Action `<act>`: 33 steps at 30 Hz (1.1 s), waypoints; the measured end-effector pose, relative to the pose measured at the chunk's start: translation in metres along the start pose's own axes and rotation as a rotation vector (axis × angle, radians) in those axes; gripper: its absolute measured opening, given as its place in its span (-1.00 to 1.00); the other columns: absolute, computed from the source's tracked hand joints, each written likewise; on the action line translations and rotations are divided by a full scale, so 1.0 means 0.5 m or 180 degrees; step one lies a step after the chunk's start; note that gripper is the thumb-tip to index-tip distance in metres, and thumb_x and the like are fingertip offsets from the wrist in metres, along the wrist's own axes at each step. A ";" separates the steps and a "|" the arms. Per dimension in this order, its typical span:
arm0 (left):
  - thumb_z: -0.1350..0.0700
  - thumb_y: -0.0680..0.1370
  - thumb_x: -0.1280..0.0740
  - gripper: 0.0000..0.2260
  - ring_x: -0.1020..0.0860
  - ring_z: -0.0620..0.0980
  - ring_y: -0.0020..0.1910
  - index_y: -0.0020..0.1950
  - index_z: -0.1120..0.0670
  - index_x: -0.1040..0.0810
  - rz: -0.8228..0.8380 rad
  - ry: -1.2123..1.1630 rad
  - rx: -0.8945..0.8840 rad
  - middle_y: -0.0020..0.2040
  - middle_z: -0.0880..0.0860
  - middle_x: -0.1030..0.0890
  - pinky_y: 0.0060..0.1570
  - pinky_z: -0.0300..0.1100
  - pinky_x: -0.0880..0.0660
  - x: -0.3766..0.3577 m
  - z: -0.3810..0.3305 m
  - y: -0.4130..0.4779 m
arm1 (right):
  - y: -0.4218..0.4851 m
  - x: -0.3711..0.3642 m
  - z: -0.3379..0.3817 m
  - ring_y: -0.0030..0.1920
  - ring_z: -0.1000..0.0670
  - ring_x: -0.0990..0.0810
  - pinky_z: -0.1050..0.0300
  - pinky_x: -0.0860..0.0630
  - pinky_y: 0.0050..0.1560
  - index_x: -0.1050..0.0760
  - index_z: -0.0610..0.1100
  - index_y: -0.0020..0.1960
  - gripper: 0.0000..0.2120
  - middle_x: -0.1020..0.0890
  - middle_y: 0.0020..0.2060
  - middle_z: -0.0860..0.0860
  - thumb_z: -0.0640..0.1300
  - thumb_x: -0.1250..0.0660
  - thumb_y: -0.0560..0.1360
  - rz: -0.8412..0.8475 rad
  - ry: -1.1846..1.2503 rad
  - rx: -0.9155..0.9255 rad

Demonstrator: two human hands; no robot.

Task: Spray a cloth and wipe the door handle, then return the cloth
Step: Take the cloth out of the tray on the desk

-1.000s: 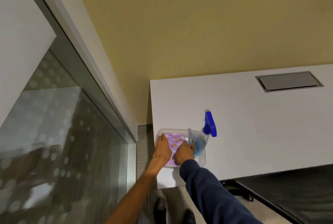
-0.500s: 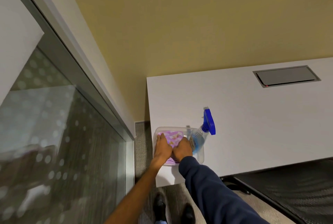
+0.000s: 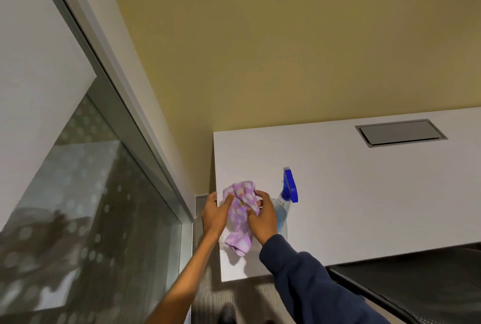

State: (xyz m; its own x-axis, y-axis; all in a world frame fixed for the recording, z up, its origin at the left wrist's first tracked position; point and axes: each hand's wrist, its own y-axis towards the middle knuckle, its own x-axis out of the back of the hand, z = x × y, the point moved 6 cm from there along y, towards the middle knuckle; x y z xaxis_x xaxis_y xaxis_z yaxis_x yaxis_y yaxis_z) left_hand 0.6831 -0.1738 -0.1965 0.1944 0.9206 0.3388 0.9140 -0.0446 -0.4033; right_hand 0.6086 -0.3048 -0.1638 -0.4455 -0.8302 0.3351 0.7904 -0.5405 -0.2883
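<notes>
A crumpled purple cloth [image 3: 240,215] with pale patches hangs above the near left corner of the white table [image 3: 364,193]. My right hand [image 3: 261,215] grips its right side. My left hand [image 3: 214,213] touches its left edge with the fingers spread. Just right of my right hand a spray bottle [image 3: 286,200] with blue liquid and a blue trigger head leans in a clear plastic tub, which my hands and the cloth mostly hide. No door handle is in view.
A frosted, dotted glass panel [image 3: 91,206] in a grey frame runs along the left. A yellow wall stands behind the table. A grey cable hatch [image 3: 400,132] sits in the table at far right. A dark mesh chair back [image 3: 416,279] is at lower right.
The cloth lay flat in the tub under both hands; now it is lifted out and bunched, held up between my hands above the tub.
</notes>
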 end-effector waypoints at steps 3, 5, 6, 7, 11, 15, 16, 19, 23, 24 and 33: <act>-0.16 0.48 -0.45 -0.42 -0.66 0.13 0.03 0.29 0.26 -0.52 -0.0021 -0.0547 0.0246 0.12 0.22 -0.67 -0.04 -0.04 -0.64 0.025 -0.023 0.006 | -0.013 0.016 0.038 0.00 0.10 -0.58 0.40 -0.53 -0.10 -0.34 0.15 0.12 -0.76 -0.55 -0.02 0.16 -0.03 -0.36 0.56 0.0103 0.0604 0.0108; -0.18 0.51 -0.39 -0.46 -0.67 0.08 0.00 0.30 0.20 -0.54 0.0577 -0.0947 0.0509 0.04 0.15 -0.69 -0.07 -0.08 -0.63 0.015 -0.036 0.009 | -0.023 0.022 0.056 0.00 0.14 -0.58 0.44 -0.53 -0.24 -0.37 0.15 0.14 -0.73 -0.56 0.00 0.11 -0.11 -0.37 0.55 0.0322 0.1037 0.0055; -0.20 0.52 -0.36 -0.42 -0.65 0.14 0.10 0.35 0.19 -0.50 0.0943 -0.1195 0.0611 0.13 0.19 -0.67 0.09 0.01 -0.61 0.008 -0.042 0.007 | -0.026 0.023 0.064 0.03 0.11 -0.59 0.40 -0.57 -0.21 -0.38 0.14 0.16 -0.72 -0.57 0.05 0.06 -0.14 -0.37 0.56 0.0460 0.1231 0.0019; -0.24 0.48 -0.38 -0.35 -0.60 0.20 0.20 0.39 0.19 -0.45 0.1271 -0.1471 0.0669 0.21 0.24 -0.62 0.23 0.09 -0.54 0.004 -0.048 0.003 | -0.031 0.024 0.073 0.07 0.05 -0.61 0.31 -0.62 -0.12 -0.39 0.13 0.18 -0.71 -0.58 0.09 0.01 -0.15 -0.36 0.56 0.0614 0.1418 -0.0014; -0.24 0.02 -0.67 -0.04 -0.63 0.18 0.06 0.30 0.15 -0.48 0.1992 -0.2047 0.0642 0.04 0.22 -0.65 0.19 0.12 -0.55 -0.004 -0.058 -0.005 | -0.042 0.032 0.085 0.13 -0.09 -0.64 -0.01 -0.64 0.06 -0.44 0.04 0.23 -0.67 -0.62 0.15 -0.06 -0.20 -0.39 0.53 0.0975 0.2058 -0.0264; -0.04 0.16 -0.70 -0.11 -0.64 0.21 0.09 0.38 0.21 -0.45 0.2296 -0.2323 0.0715 0.11 0.27 -0.65 0.25 0.16 -0.52 -0.016 -0.058 -0.013 | -0.038 0.061 0.072 0.20 -0.16 -0.59 -0.17 -0.56 0.21 -0.41 -0.03 0.29 -0.62 -0.58 0.21 -0.14 -0.19 -0.40 0.52 0.0745 0.1766 -0.0275; -0.02 0.18 -0.69 -0.14 -0.64 0.22 0.12 0.38 0.21 -0.45 0.2341 -0.2305 0.0740 0.13 0.28 -0.65 0.26 0.17 -0.51 -0.020 -0.056 -0.015 | -0.036 0.069 0.065 0.20 -0.16 -0.58 -0.15 -0.57 0.20 -0.40 -0.04 0.29 -0.62 -0.57 0.21 -0.14 -0.18 -0.41 0.52 0.0657 0.1600 -0.0235; -0.02 0.15 -0.70 -0.19 -0.67 0.22 0.10 0.31 0.19 -0.50 0.2313 -0.2305 0.0835 0.11 0.28 -0.67 0.16 0.17 -0.58 -0.028 -0.044 -0.020 | -0.049 0.096 0.036 0.14 -0.03 -0.57 0.22 -0.57 -0.03 -0.42 -0.03 0.26 -0.66 -0.55 0.14 -0.02 -0.10 -0.41 0.52 0.0331 0.1016 -0.0025; -0.03 0.05 -0.73 -0.10 -0.69 0.19 0.04 0.31 0.19 -0.49 0.2127 -0.2528 0.0853 0.07 0.26 -0.69 0.11 0.15 -0.59 -0.026 -0.037 -0.007 | -0.085 0.184 -0.018 -0.08 0.03 -0.59 0.37 -0.47 -0.20 -0.51 0.02 -0.02 -0.77 -0.60 -0.08 0.06 -0.03 -0.53 0.41 -0.0801 0.0564 0.0541; -0.04 0.04 -0.73 -0.08 -0.70 0.18 0.03 0.32 0.19 -0.48 0.2084 -0.2542 0.0814 0.08 0.25 -0.69 0.11 0.15 -0.59 -0.025 -0.040 -0.003 | -0.088 0.211 -0.024 -0.16 0.03 -0.56 0.31 -0.48 -0.23 -0.47 0.07 -0.08 -0.73 -0.57 -0.14 0.08 0.03 -0.54 0.37 -0.1113 0.0445 0.0706; -0.12 0.02 -0.72 -0.07 -0.71 0.16 0.00 0.30 0.15 -0.49 0.1926 -0.2327 0.0458 0.06 0.23 -0.70 -0.01 0.11 -0.66 -0.032 -0.098 0.014 | 0.072 0.209 -0.012 0.29 0.10 -0.42 0.19 -0.51 0.19 -0.22 -0.02 0.45 -0.07 -0.38 0.35 0.07 0.06 -0.62 0.22 0.0213 0.0203 0.0928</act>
State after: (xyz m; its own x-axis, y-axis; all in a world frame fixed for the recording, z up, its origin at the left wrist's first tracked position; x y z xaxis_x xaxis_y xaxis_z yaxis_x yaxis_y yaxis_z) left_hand 0.7041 -0.2082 -0.1630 0.3042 0.7738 -0.5556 0.6698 -0.5885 -0.4528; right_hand 0.5879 -0.4116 -0.1446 -0.4066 -0.8745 0.2644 0.9021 -0.4301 -0.0351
